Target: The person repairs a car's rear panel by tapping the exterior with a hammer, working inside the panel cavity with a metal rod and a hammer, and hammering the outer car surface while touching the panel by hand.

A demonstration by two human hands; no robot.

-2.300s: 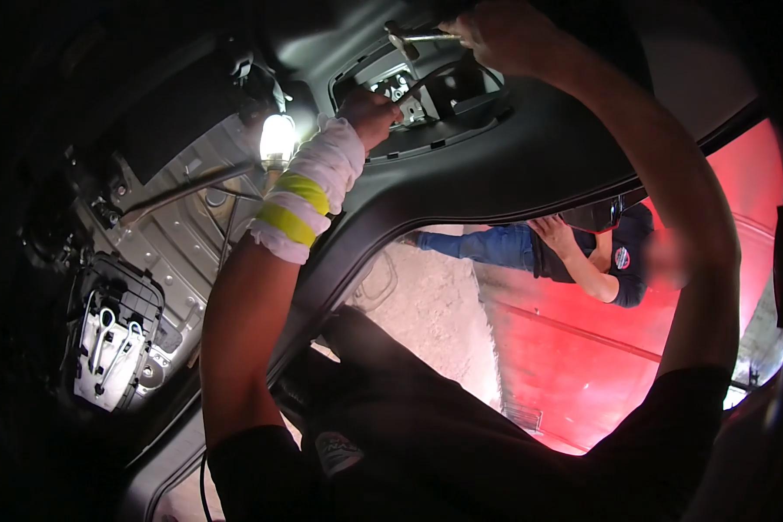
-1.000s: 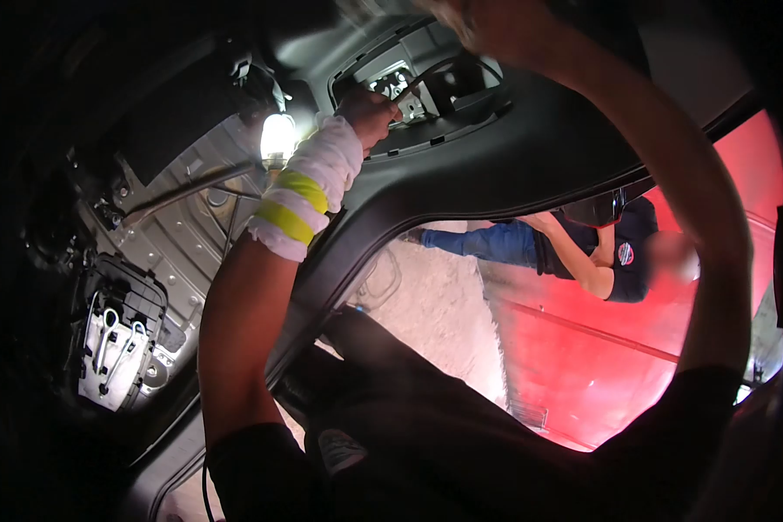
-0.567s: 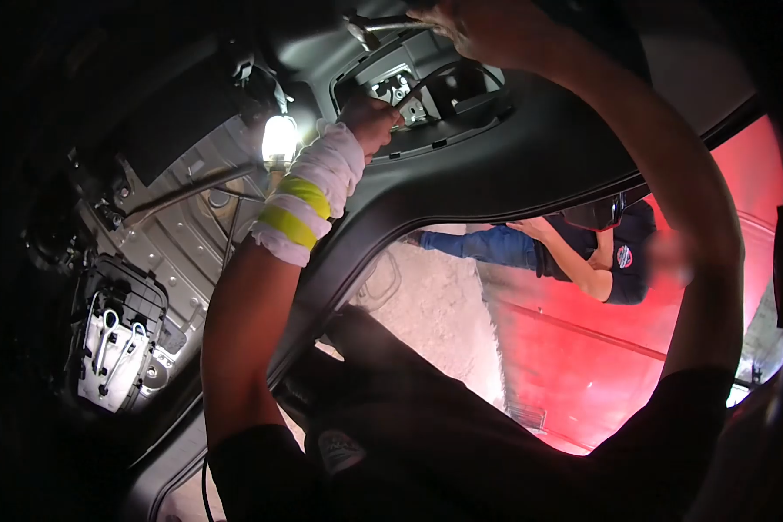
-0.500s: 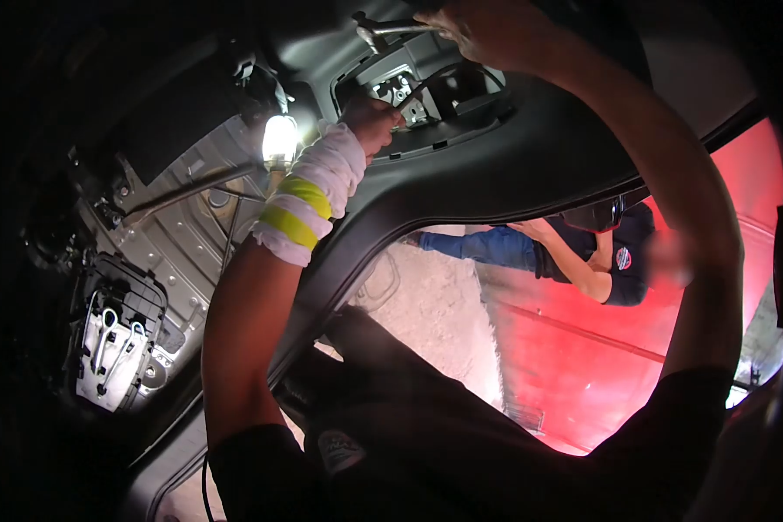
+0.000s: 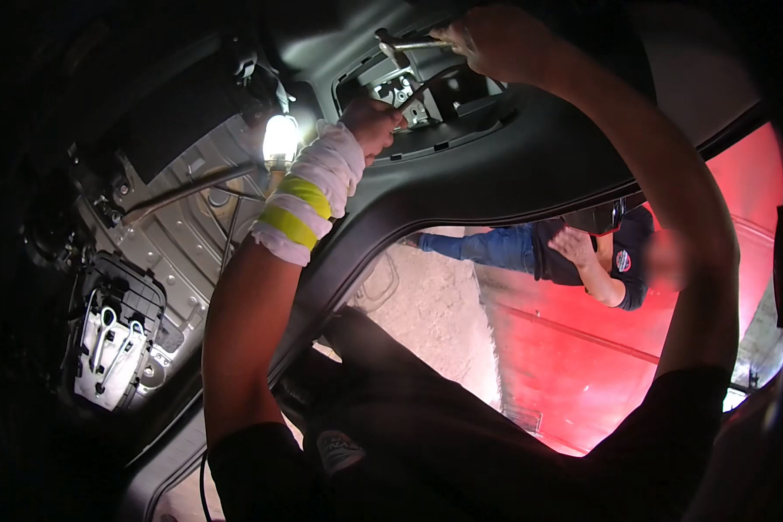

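Observation:
My right hand (image 5: 500,43) grips the handle of a small hammer (image 5: 395,50) at the top of the view. The hammer's head is at the upper edge of a recessed opening (image 5: 461,130) in the dark car trim. My left hand (image 5: 371,127) is closed round a thin, dark curved rod (image 5: 428,86), which crosses the opening. Its far end is hard to make out near the hammer's handle. Metal parts (image 5: 398,90) show inside the opening. A white and yellow wrap (image 5: 309,196) covers my left wrist.
A lit lamp (image 5: 280,141) hangs left of my left forearm. Below it lies bare sheet metal (image 5: 187,222) and a tray with metal tools (image 5: 113,348). Past the curved door-opening edge (image 5: 383,226), another person (image 5: 513,250) stands by a red surface (image 5: 574,339).
The hammer and my right hand have moved down and slightly right, bringing the head nearer the opening. My left hand stays put. The other person's hand has lifted away from the body.

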